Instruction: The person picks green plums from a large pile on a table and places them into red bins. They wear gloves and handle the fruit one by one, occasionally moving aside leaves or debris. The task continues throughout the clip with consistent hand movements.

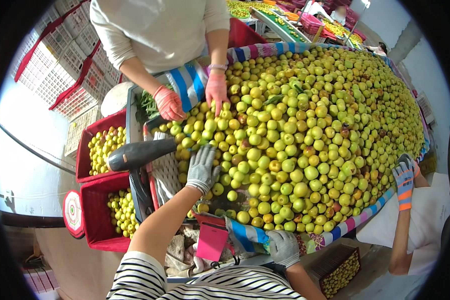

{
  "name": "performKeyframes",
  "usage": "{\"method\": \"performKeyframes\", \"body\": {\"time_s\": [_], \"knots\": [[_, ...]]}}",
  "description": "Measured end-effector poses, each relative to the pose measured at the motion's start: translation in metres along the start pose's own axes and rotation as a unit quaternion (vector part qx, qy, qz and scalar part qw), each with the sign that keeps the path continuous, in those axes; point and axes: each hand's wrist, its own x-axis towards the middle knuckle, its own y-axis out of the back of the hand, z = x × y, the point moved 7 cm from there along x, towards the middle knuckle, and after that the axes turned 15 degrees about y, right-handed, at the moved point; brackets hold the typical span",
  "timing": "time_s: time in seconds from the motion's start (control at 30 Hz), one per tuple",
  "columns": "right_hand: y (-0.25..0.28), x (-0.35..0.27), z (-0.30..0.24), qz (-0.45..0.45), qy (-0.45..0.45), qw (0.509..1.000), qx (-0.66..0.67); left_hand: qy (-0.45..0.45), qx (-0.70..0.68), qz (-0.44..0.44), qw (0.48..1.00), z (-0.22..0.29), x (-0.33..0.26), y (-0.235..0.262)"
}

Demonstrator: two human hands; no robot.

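My left hand, in a grey-white knit glove, lies palm down with spread fingers on small round green-yellow fruits, at the near left end of the heap. Nothing is gripped in it. In a like glove, my right hand rests at the near edge, on the striped cloth. Its fingers are bent and foreshortened, and no held thing shows. Left of my left hand, a black hair dryer lies across the table end, beside a pale woven strip. A bright pink pouch hangs near my body.
Across from me, a person's two pink-gloved hands touch the fruits. Another person's grey-orange glove is at the right edge. Red-lined crates of fruit stand left, below stacked white crates. A fruit-filled crate sits low right.
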Motion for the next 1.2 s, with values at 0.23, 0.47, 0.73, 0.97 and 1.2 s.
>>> {"method": "performKeyframes", "body": {"time_s": [0.23,0.47,0.73,0.97,1.2], "knots": [[-0.002,0.000,0.001,-0.017,-0.012,1.000,0.008,-0.114,-0.101,-0.016,0.988,0.098,0.007,0.010],[-0.005,-0.004,0.004,-0.026,-0.026,0.999,0.014,-0.119,-0.068,-0.004,0.991,0.101,0.012,-0.004],[-0.004,-0.001,0.003,-0.024,-0.022,0.999,0.014,-0.026,-0.064,0.014,0.998,0.050,0.010,-0.007],[-0.004,-0.003,0.003,-0.005,-0.013,1.000,0.011,-0.011,0.023,-0.019,0.999,0.011,-0.021,-0.004],[-0.001,0.001,0.001,-0.024,-0.024,0.999,0.011,0.010,-0.016,0.028,0.999,0.018,-0.018,0.010]]}}
